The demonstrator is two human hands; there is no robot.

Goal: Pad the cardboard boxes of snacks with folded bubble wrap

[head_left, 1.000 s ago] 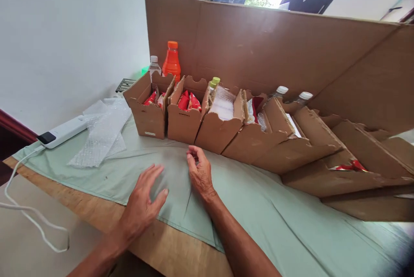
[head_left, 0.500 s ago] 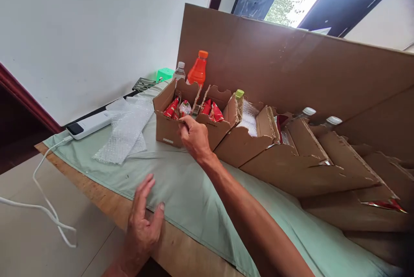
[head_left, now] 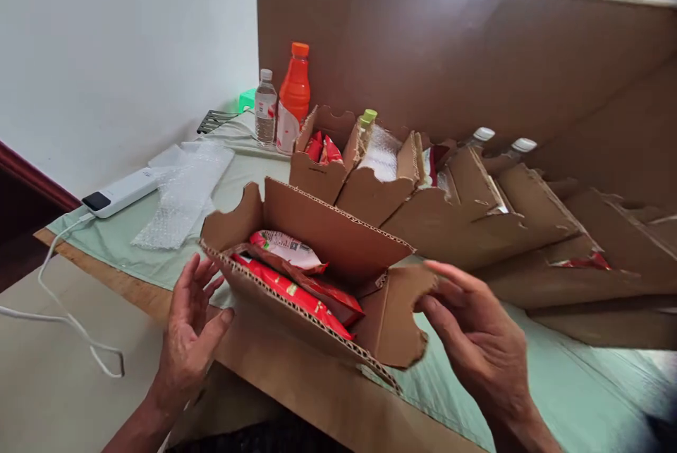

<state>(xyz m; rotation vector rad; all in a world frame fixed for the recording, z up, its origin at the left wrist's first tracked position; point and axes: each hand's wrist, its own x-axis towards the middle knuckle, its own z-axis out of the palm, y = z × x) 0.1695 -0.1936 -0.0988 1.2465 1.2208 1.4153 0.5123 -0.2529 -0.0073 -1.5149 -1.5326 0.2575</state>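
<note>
An open cardboard box (head_left: 338, 227) sits at the table's front edge, turned at an angle, with red snack packets (head_left: 296, 294) and a pink-and-white packet (head_left: 288, 248) inside. At its right end, my right hand (head_left: 476, 333) has thumb and index finger on the cut-out end flap. My left hand (head_left: 193, 326) is beside the box's left end, fingers apart, holding nothing. Behind stands a row of similar boxes (head_left: 381, 195), some with red packets or bubble wrap showing.
A water bottle (head_left: 265, 111) and an orange bottle (head_left: 294, 97) stand at the back, before a tall cardboard panel (head_left: 423, 51). Bubble wrap (head_left: 183, 192) and a white power bank (head_left: 121, 193) with a cable lie on the left.
The leftmost box has come out of the row towards me and turned. My right hand has moved to its right end; my left hand has risen beside it. The view has shifted.
</note>
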